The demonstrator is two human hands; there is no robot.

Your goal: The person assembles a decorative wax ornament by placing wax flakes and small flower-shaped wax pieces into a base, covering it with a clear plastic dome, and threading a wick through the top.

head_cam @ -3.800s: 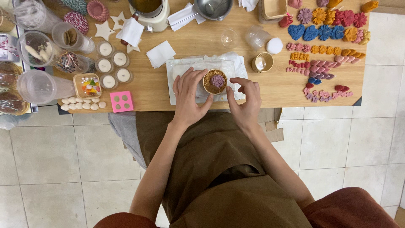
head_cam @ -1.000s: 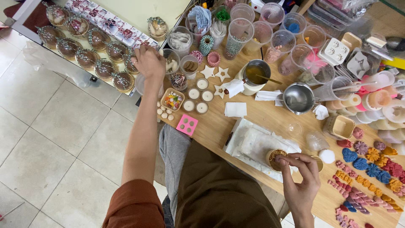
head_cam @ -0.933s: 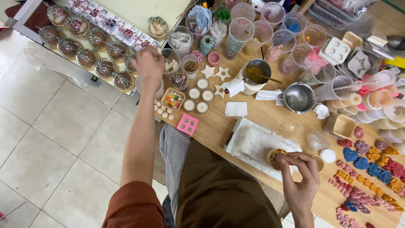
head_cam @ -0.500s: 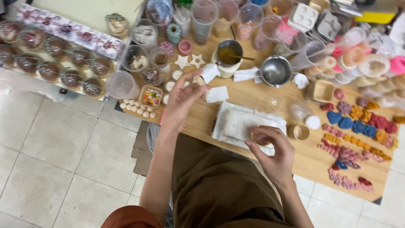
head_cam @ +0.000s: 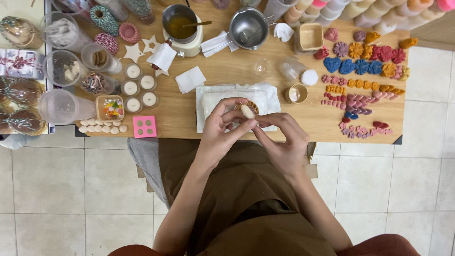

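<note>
Change: left hand (head_cam: 222, 124), which a second ago reached far out to the tray of wrapped candles at the side, is back over the white cloth (head_cam: 208, 102) and now meets the right hand (head_cam: 279, 137).
Meaning: a small piece appears to have been fetched and brought to the work in front of the body.
Hands: both pinch a small white oval wax piece (head_cam: 247, 111) between their fingertips, just above the cloth.
Shell candle: a small brown round cup (head_cam: 251, 105) sits on the cloth, partly hidden behind the oval piece.
Melting pot: white pot (head_cam: 181, 26) holds amber liquid with a stick in it.
Steel bowl: metal bowl (head_cam: 249, 27) looks empty.
Tealight cups: four small cups (head_cam: 140, 85) filled with white wax.
Clear tub: small box (head_cam: 110, 107) holds multicoloured bits.
Tabletop: wooden tabletop (head_cam: 303, 118) carries rows of coloured wax flowers (head_cam: 365, 64).
</note>
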